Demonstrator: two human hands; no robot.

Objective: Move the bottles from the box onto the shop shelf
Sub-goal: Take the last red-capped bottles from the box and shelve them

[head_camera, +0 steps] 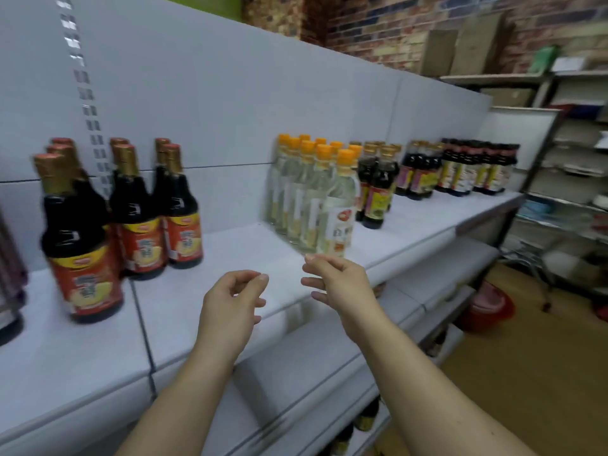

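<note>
Several clear bottles with orange caps (316, 202) stand grouped on the white shop shelf (204, 307). Left of them stand several dark sauce bottles with red labels and gold necks (131, 218). My right hand (335, 281) hovers just in front of the nearest clear bottle, fingers loosely curled, holding nothing. Beside it and a little lower, my left hand (233, 304) hangs over the shelf's front part, fingers also loosely curled and empty. The box is not in view.
More dark bottles with yellow and pink labels (454, 169) line the shelf further right. Lower shelves (329, 383) jut out below. A red basin (487, 307) sits on the floor at right, near wire racks (566, 192).
</note>
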